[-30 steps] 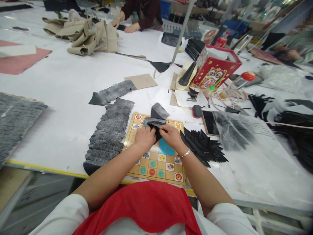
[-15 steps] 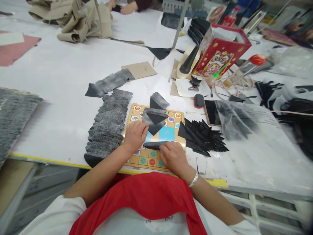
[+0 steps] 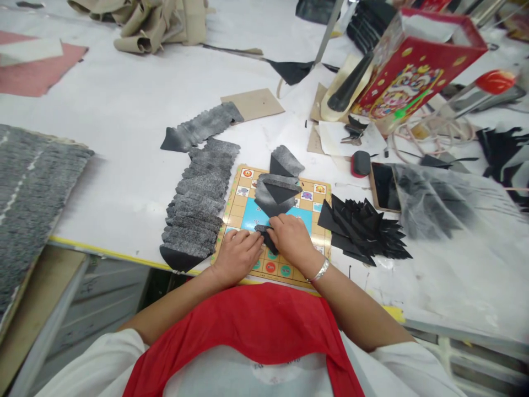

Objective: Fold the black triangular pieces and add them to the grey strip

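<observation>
A small dark strip or flap of material (image 3: 268,237), black with a grey fuzzy part, lies between my hands over a printed game board (image 3: 233,212). My left hand (image 3: 238,255) has its fingers together and bent, with the tips on the strip's left end. The right hand (image 3: 290,242) pinches the strip from the other side, its fingers curled. Just beyond my fingertips, a few grey and black pieces (image 3: 276,193) overlap on the board. The strip's underside and part of my thumbs are hidden.
To the left runs a long overlapping row of grey fuzzy pieces (image 3: 198,198). A heap of black pointed pieces (image 3: 366,229) lies on the right, near a phone (image 3: 382,187) and plastic sheet (image 3: 433,198). Farther back stand a red box (image 3: 417,71) and keys (image 3: 353,132).
My left hand has come down and right onto the strip. My right hand has shifted up, and the strip has turned and is more covered by fingers. The view has shifted too.
</observation>
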Tool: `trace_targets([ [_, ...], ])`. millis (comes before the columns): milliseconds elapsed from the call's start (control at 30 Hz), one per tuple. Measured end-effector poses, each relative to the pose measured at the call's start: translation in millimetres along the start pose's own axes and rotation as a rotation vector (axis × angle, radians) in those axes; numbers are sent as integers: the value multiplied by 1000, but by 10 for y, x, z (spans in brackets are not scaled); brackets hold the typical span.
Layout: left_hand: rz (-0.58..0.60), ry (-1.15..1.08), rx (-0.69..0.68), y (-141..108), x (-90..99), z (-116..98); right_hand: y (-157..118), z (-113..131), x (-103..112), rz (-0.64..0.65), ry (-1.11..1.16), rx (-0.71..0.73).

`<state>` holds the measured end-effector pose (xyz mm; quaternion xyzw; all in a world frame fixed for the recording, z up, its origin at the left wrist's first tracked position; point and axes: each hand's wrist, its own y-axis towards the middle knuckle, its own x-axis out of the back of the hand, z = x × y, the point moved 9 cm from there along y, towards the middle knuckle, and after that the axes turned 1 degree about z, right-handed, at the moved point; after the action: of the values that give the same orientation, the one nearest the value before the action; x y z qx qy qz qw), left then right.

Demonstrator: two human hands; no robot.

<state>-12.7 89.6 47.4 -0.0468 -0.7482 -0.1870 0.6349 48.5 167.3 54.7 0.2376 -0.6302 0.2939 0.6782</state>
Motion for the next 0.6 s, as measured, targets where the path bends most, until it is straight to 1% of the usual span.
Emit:
trace_targets([
  [100,30,0,3,-21,-4,31,26,7,-32,23,22,22],
  [200,20,-2,31,-27,14,58,-35,-5,-17,-45,84,54],
  [333,37,-16,45,-15,13,65,-154,23,-83,-131,164,149],
  [467,9,-68,87,-22,31,118,-246,98,-123,-186,107,264],
  [600,-6,-140,128,-36,-3,166,-279,208,-124,-182,9,357],
])
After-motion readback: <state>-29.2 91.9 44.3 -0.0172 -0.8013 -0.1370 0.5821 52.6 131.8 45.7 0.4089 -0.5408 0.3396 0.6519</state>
